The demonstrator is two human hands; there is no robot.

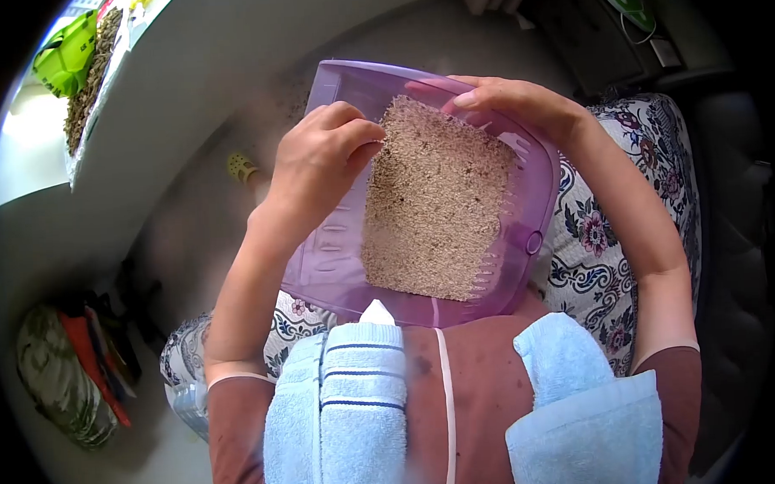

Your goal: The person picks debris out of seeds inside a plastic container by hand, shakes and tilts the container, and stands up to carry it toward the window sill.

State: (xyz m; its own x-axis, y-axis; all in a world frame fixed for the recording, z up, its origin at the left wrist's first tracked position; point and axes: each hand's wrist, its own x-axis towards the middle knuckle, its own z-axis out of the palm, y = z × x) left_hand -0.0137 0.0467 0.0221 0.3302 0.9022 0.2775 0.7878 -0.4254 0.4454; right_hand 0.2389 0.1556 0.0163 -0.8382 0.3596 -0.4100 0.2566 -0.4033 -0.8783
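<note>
A translucent purple plastic tray with slots along its sides (536, 207) rests across the lap, tilted. Small tan grains (438, 215), dotted with darker bits, lie spread in it. My right hand (519, 105) grips the tray's upper right rim, thumb on the inside and fingers behind the wall. Over the upper left edge of the grains, my left hand (324, 150) is closed in a pinch. Whatever sits between its fingertips, if anything, is too small to make out.
A patterned floral cloth (601, 243) covers the seat and lap. Light blue towels (359, 405) hang over the brown clothing. At upper left, a white table (26, 161) holds a green bag (65, 57) and dark loose material. Bags (59, 373) lie lower left.
</note>
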